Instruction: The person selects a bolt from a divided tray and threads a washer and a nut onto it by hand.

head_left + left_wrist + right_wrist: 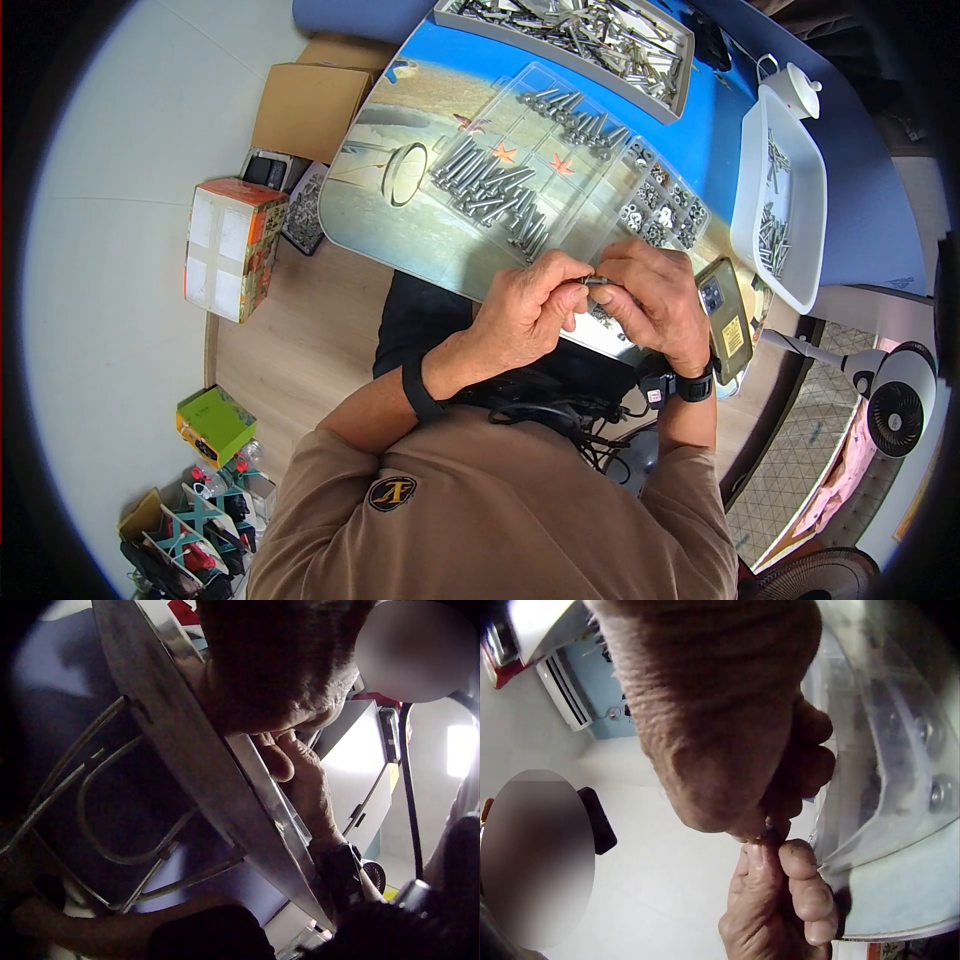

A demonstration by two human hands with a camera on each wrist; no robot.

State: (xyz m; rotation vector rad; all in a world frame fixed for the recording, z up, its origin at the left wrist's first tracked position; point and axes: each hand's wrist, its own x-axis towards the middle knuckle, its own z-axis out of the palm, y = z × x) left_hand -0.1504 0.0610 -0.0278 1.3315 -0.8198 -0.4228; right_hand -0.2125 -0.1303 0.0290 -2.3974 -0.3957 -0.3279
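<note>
Both hands meet over the table's near edge. In the head view the left hand (525,312) and the right hand (655,300) pinch a small metal piece (592,281) between thumbs and fingertips; it looks like a bolt, mostly covered by the fingers. The right wrist view shows the right hand (712,720) above, its fingertips meeting those of the left hand (765,907). In the left wrist view the left hand (277,660) is dark and close, with the right hand (307,780) beyond. Just past the hands lies a clear compartment box (590,235) with bolts and nuts.
A grey tray (688,60) heaped with metal parts stands at the table's back. On the right are a white tray (750,200) with bolts, a lidded white cup (795,92) and a dark case (728,320). Cardboard boxes (300,110) stand left of the table, a fan (895,410) at right.
</note>
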